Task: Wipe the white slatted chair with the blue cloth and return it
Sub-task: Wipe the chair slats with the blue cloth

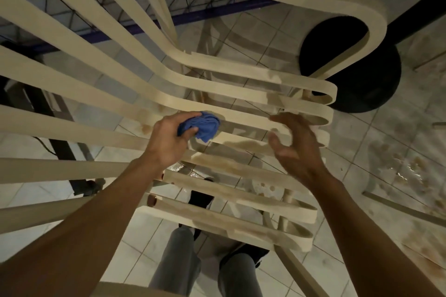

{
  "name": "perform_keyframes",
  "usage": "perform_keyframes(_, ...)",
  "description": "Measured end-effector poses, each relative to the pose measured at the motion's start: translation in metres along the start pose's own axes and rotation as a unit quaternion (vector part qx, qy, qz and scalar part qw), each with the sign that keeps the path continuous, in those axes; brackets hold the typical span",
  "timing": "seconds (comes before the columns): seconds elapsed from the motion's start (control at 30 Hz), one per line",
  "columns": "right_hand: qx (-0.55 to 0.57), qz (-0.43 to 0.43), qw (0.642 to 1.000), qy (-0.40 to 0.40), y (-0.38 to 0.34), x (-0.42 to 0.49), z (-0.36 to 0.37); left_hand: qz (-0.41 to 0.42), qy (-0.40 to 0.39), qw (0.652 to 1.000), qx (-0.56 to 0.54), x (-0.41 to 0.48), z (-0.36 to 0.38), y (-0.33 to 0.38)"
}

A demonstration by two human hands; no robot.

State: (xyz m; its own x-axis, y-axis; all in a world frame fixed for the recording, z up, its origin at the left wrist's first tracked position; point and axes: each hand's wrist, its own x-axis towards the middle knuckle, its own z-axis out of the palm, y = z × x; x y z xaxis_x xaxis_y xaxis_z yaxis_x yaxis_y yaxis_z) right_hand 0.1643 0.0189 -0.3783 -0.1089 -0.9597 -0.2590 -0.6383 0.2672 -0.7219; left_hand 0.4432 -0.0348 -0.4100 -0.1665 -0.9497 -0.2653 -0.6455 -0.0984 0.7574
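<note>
Seen from above: two bare forearms reach forward over grey trouser legs (178, 265) and a tiled floor (398, 142). The left hand (169, 138) is closed around a bunched blue cloth (205, 125), pressing it against a seat slat of the white slatted chair (135, 94). The right hand (293, 144), fingers spread and loosely curled, empty, rests at the slats' looped front ends. Brown stains mark several slats. Beyond sits a round black stool (362, 84).
</note>
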Motion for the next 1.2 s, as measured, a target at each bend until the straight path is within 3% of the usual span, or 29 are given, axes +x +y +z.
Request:
perform_keyframes(0.07,0.114,0.021,0.989,-0.094,-0.028,0.0,0.011,-0.009,-0.029,0.999,-0.026,-0.006,-0.003,0.011)
perform_keyframes(0.17,0.28,0.157,0.927,-0.196,-0.058,-0.003,0.029,0.003,-0.071,0.995,-0.071,-0.019,-0.004,0.034)
perform_keyframes(0.23,0.365,0.213,0.882,-0.207,-0.065,-0.006,0.039,0.013,-0.102,0.986,-0.128,-0.032,0.001,0.052)
perform_keyframes(0.33,0.419,0.205,0.874,-0.136,-0.06,-0.016,0.042,0.016,-0.134,0.977,-0.165,-0.049,0.006,0.063)
perform_keyframes(0.5,0.456,0.239,0.847,-0.134,-0.041,-0.043,0.025,-0.167,-0.155,0.929,-0.293,-0.06,0.01,0.064)
perform_keyframes(0.6,0.487,0.247,0.823,-0.155,-0.036,-0.061,0.015,-0.292,-0.203,0.856,-0.375,-0.064,0.021,0.076)
perform_keyframes(0.67,0.436,0.217,0.862,-0.144,-0.034,-0.073,0.01,-0.299,-0.225,0.847,-0.378,-0.07,0.031,0.083)
perform_keyframes(0.73,0.279,0.154,0.94,-0.121,-0.028,-0.082,0.005,-0.299,-0.188,0.868,-0.348,-0.075,0.041,0.089)
perform_keyframes(0.8,0.134,0.104,0.978,-0.119,-0.022,-0.09,-0.002,-0.303,-0.151,0.878,-0.339,-0.081,0.051,0.097)
perform_keyframes(0.93,0.103,0.082,0.981,-0.141,-0.006,-0.102,-0.013,-0.322,-0.151,0.867,-0.349,-0.084,0.073,0.117)
perform_keyframes(1.13,0.066,0.107,0.982,-0.141,0.03,-0.102,-0.05,-0.326,-0.304,0.796,-0.409,-0.078,0.092,0.138)
perform_keyframes(1.2,0.065,0.107,0.985,-0.122,0.04,-0.101,-0.064,-0.259,-0.346,0.833,-0.344,-0.065,0.088,0.131)
